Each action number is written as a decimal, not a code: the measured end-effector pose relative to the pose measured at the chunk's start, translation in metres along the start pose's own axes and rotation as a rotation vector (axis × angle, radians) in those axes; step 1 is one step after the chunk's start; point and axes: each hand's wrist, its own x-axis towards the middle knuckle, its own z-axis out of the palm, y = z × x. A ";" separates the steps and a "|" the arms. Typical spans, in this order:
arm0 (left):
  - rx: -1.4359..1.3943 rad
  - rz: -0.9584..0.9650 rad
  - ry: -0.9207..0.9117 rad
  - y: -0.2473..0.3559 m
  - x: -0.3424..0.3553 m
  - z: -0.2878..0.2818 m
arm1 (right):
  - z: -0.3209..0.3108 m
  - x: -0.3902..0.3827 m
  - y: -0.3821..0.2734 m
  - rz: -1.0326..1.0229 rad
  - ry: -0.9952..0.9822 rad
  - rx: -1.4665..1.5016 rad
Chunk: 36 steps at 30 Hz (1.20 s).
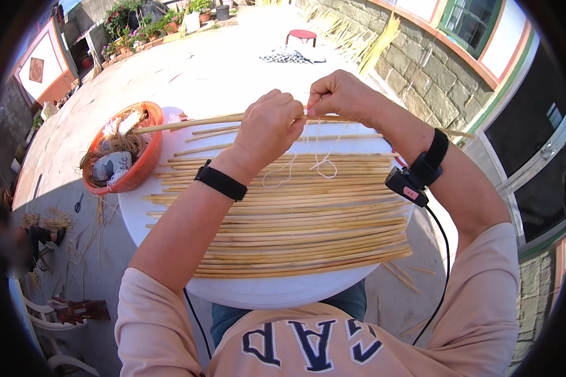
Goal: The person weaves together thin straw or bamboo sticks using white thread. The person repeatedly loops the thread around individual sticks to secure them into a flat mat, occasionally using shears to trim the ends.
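My left hand [269, 125] is closed over a long straw-coloured stalk [192, 123] at the far side of the round white table [289, 292]. Right beside it, my right hand [340, 97] pinches thin white string [325, 164] at the stalk. Loose loops of that string hang below my fingers, over the stalks on the table. How the fingertips of the left hand grip string and stalk is partly hidden. Nearer to me, a row of stalks [295, 235] lies side by side, with thin string crossing it near the middle.
An orange basket [155, 154] with fibres and string stands at the table's left. Scissors [79, 202] and straw bundles [58, 221] lie on the ground at left. A red stool [301, 34] is farther off. Part of another person [41, 237] shows at the left edge.
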 end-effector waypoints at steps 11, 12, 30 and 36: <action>-0.094 -0.337 -0.306 -0.044 -0.049 0.027 | -0.116 0.006 -0.002 -0.235 0.711 -1.008; -0.105 -0.353 -0.310 -0.046 -0.052 0.029 | -0.126 0.006 -0.001 -0.226 0.743 -1.029; -0.051 -0.506 -0.532 -0.040 -0.056 0.050 | -0.166 0.014 0.026 -0.181 0.874 -1.076; 0.022 -0.591 -0.593 -0.045 -0.065 0.059 | -0.164 0.017 0.043 -0.206 0.868 -1.046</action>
